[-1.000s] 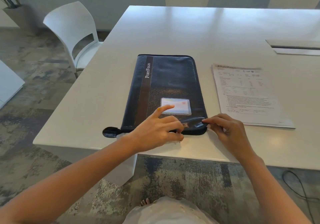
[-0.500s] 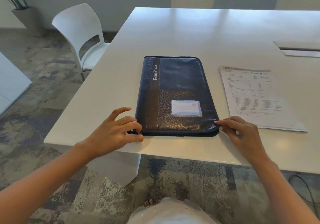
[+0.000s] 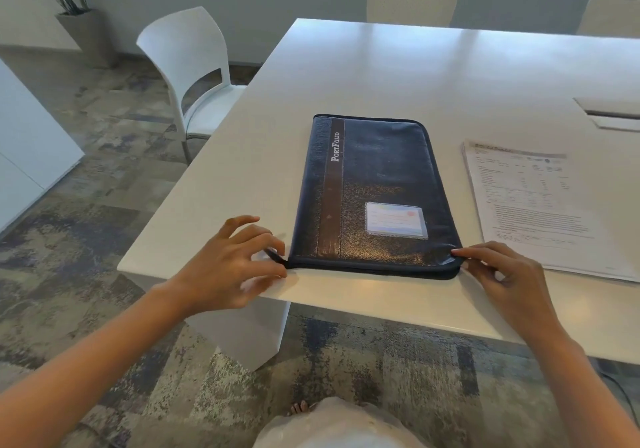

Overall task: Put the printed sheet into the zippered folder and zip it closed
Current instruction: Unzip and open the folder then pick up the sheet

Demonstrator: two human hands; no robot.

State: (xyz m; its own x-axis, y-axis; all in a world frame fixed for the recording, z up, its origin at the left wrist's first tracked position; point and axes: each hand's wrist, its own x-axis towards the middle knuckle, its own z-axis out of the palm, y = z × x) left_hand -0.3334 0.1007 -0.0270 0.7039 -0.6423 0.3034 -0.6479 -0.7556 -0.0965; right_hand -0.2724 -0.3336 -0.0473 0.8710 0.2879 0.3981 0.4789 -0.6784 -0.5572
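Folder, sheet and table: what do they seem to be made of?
Folder: looks like dark leather or an imitation, with a grained, slightly glossy cover, a brown strip and a clear plastic card window. Sheet: thin white printed paper, matte; it may be several sheets stacked. Table: smooth white top, semi-gloss from its soft reflections; laminate or painted board, cannot tell which.

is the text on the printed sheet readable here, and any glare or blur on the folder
Head view: the printed sheet shows only soft grey lines, too blurred to read. The folder is sharp enough that its PortFolio lettering reads, with glossy glare on its near half. The white table reflects pale streaks of light, and its edges bow slightly from the wide-angle lens.
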